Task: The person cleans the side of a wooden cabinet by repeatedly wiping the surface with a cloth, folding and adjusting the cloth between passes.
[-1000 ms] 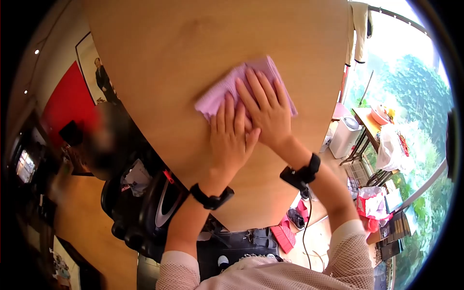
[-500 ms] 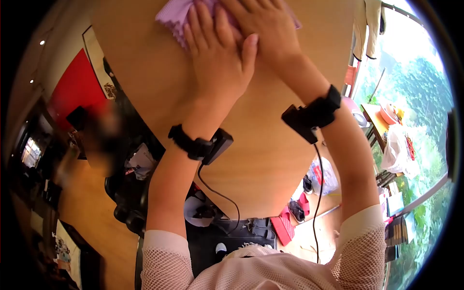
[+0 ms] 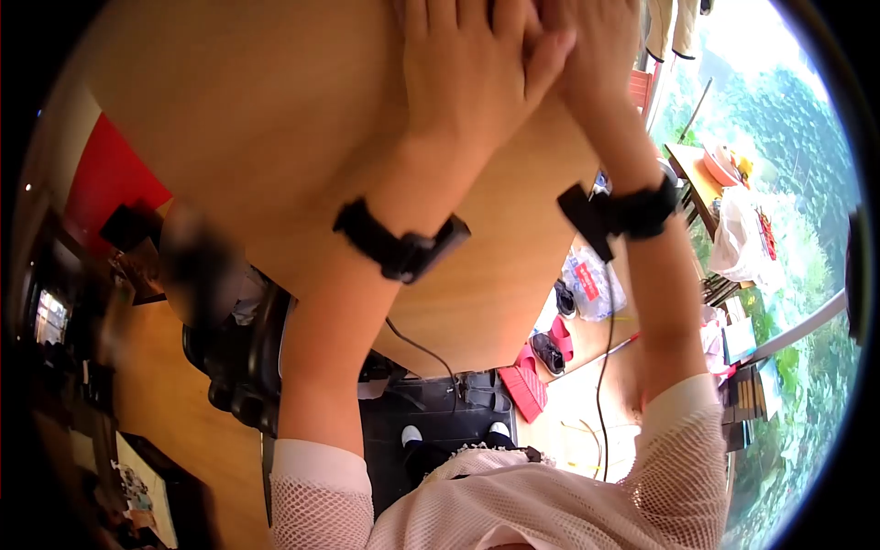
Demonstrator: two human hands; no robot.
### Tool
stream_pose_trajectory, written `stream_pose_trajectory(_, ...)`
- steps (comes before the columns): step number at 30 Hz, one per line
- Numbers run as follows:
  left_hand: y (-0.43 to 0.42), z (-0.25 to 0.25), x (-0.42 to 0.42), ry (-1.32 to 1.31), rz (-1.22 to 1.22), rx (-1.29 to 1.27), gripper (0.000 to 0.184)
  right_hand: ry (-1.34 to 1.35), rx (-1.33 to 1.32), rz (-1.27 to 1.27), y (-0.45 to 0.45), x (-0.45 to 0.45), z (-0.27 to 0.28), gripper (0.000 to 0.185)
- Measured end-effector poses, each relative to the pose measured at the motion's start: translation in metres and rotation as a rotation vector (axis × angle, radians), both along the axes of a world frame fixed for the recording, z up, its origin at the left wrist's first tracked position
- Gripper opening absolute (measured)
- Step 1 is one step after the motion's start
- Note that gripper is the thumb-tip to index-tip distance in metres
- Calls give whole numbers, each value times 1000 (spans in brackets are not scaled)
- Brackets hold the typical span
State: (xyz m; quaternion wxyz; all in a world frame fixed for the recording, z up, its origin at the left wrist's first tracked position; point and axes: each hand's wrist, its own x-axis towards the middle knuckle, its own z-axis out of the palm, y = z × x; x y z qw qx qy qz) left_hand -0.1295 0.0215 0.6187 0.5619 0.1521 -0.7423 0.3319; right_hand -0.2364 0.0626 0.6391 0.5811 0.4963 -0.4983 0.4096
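Note:
My left hand point(image 3: 472, 78) lies over the light wooden table point(image 3: 458, 302) at the top of the view. Its fingers are stretched out and run past the upper edge, the thumb pointing toward the other hand. Right beside it is my right hand point(image 3: 596, 50), its back toward me and its fingers cut off by the frame. The purple cloth seen earlier under both hands is out of sight. Each wrist wears a black strap with a small box; a thin cable hangs from each.
A black chair point(image 3: 247, 367) stands at the table's left side. Shoes point(image 3: 550, 353) and a clear plastic bag point(image 3: 594, 282) lie on the floor at right. By the window, a small table point(image 3: 694, 179) carries a basin point(image 3: 721, 165) and a white bag point(image 3: 738, 234).
Both hands have moved right and slightly up in the view, and the purple cloth has left the picture. The camera view has shifted over the table too.

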Motion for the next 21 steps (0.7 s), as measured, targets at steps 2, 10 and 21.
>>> stream_pose_trajectory(2, -9, -47, -8, -1, -146, -31, 59, -112, 1, 6, -5, -6, -53, 56)
stream_pose_trajectory(10, 16, -324, 19, -453, -66, 611, 63, -310, 433, 5, 20, -3, -356, 59)
stream_pose_trajectory(21, -6, -114, 4, -59, 33, -99, 64, -299, 204, 16, 8, 19, -127, 60)
